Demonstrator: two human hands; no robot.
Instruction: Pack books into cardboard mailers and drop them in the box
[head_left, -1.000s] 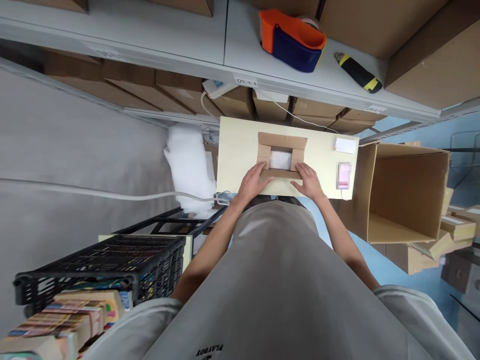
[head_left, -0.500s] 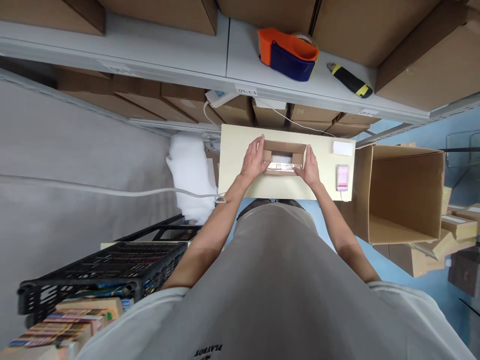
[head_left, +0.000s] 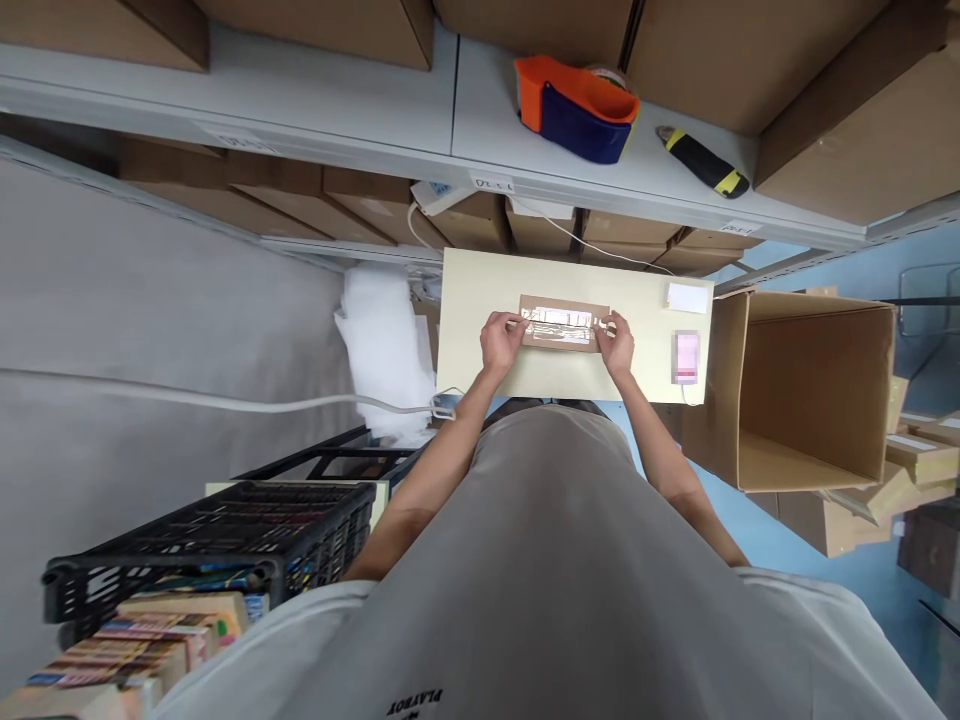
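Both forearms reaching forward, left hand (head_left: 501, 341) and right hand (head_left: 616, 344) apart, level, fingers curled inward, thumbs facing each other.

Long brown cardboard box (head_left: 564, 345) striped with glossy tape; tabletop (head_left: 465, 350) pale cream; rectangular-handled cutter (head_left: 703, 162) black with yellow bands.

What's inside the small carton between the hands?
Contents hidden: the top of the small carton is closed over. Visible on it: a shiny strip, with left hand and right hand at the ends.
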